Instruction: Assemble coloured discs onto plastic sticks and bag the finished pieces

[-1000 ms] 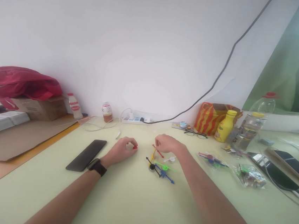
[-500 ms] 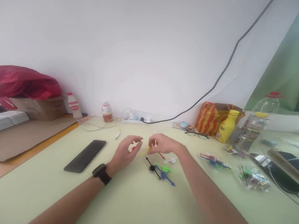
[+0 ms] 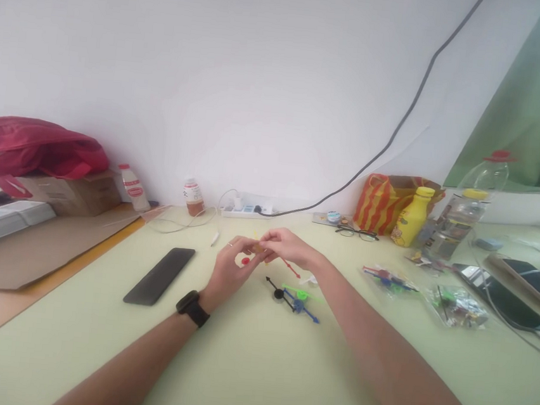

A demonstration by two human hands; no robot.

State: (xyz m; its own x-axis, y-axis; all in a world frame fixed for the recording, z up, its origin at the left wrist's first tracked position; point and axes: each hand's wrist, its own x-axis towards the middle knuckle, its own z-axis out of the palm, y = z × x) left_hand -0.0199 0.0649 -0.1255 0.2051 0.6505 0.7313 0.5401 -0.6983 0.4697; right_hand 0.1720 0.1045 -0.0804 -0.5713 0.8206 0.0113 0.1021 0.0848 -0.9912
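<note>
While the left hand (image 3: 228,268) and right hand (image 3: 294,248) pinched one yellow piece (image 3: 258,248) in their fingertips, head view put it beyond the black arrow (image 3: 279,294), slightly left. Right of that arrow: one blue arrow (image 3: 299,306), one green arrow (image 3: 302,295), one white piece (image 3: 311,279), two bagged packs (image 3: 389,279) farther out. Beyond-left: one red disc (image 3: 245,261). Tabletop (image 3: 245,359) left edge ran well left; moving room lay nearside.

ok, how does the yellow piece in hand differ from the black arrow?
Place: the yellow piece is held where the left hand and right hand meet; the black arrow lies on the table.
Visibility: fingers cover most of the yellow piece; the black arrow shows its head and round hub.
Shared shape: can't tell.
</note>
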